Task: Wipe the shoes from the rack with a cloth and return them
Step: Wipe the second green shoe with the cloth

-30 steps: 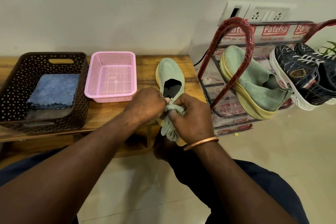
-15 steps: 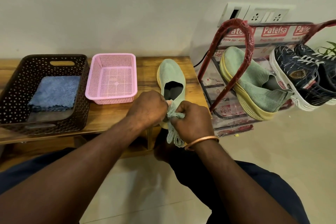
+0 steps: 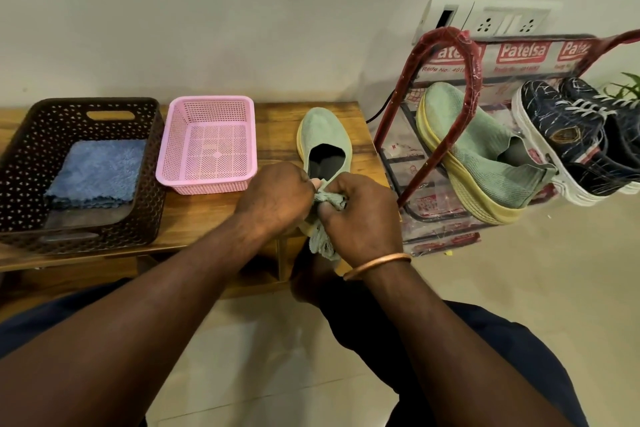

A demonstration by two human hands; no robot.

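Observation:
A pale green slip-on shoe [image 3: 323, 135] with a yellow sole lies on the wooden bench [image 3: 277, 114], toe toward the wall. Both hands meet over its heel end. My left hand [image 3: 275, 198] and my right hand [image 3: 360, 218] each grip a bunched grey-green cloth [image 3: 327, 199], whose tail [image 3: 320, 244] hangs down below my right hand. The shoe's heel is hidden behind the hands. Its mate [image 3: 481, 156] leans on the red shoe rack [image 3: 472, 80] to the right, beside a pair of dark patterned sneakers [image 3: 571, 135].
A pink mesh basket [image 3: 207, 144] sits left of the shoe. Further left a dark brown basket [image 3: 83, 163] holds a folded blue cloth [image 3: 97, 172]. Wall sockets [image 3: 485, 19] are above the rack. Tiled floor [image 3: 536, 270] lies right of the bench.
The hands stay at the shoe's heel end and have worked the cloth slightly; the bunch between them looks tighter. The shoe and baskets have not moved.

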